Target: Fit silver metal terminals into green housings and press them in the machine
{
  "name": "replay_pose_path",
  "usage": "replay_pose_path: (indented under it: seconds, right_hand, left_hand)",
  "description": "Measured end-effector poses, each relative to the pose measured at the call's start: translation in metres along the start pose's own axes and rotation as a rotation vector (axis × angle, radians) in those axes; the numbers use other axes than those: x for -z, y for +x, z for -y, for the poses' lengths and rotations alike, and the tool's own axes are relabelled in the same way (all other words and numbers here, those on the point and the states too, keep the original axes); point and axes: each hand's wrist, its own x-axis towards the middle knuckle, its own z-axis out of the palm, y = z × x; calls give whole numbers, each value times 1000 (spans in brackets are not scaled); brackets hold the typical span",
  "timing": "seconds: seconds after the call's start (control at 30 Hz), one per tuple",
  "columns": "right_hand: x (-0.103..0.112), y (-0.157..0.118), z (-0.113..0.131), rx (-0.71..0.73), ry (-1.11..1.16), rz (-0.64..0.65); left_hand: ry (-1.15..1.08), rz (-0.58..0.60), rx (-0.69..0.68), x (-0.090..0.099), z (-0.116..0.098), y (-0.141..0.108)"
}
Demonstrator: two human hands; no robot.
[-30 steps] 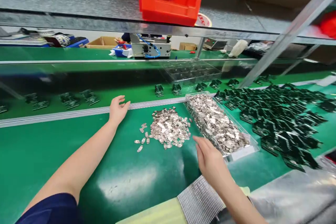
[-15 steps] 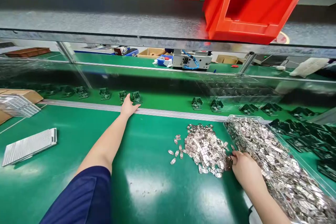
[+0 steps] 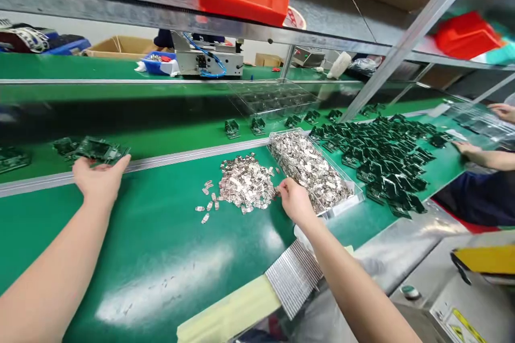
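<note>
Your left hand [image 3: 96,179], fingers curved apart, holds a dark-green circuit assembly [image 3: 98,150]; your right [image 3: 295,199] pinches at the silvery metal clips [image 3: 246,182].

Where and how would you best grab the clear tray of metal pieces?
Probably by the two long walls of the tray, one hand each around mid-length, coming from the near side. It is long, open-topped and heaped with loose pieces, so opposed, level support should limit spilling. Green boards crowd its right wall, leaving little finger room.
</note>
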Motion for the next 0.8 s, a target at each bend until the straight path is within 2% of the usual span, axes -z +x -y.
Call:
replay_pose_path:
  seconds: [0.07, 0.1, 0.2, 0.3, 0.4, 0.47, 0.53, 0.6, 0.8]
  right_hand:
    - [7, -16, 2, -8, 129, 32]
    - [10, -24, 3, -13, 199, 47]
    - [21, -51, 7, -37, 506, 71]
    - [31, -80, 7, -41, 741, 62]
    - [41, -110, 4, -5, 721, -53]
    - [46, -129, 0, -40, 716, -160]
    - [49, -146, -4, -116, 741, -221]
    - [50, -159, -8, -157, 753, -219]
    - [39, -173, -6, -46, 641, -119]
  left_hand:
    - [-139, 88, 83, 6, -5, -42]
    - [-253, 168, 109, 9, -10, -66]
    - [-548, 520, 102, 18, -36, -145]
    - [-722, 876, 159, 25, -67, -218]
    - [-784, 1270, 287, 32, -92, -274]
    - [-812, 1454, 357, 35, -102, -302]
    - [-844, 1550, 373, 35, -104, -321]
    - [-867, 1589, 342, 35, -100, -333]
    - [-855, 1623, 257, 33, -86, -342]
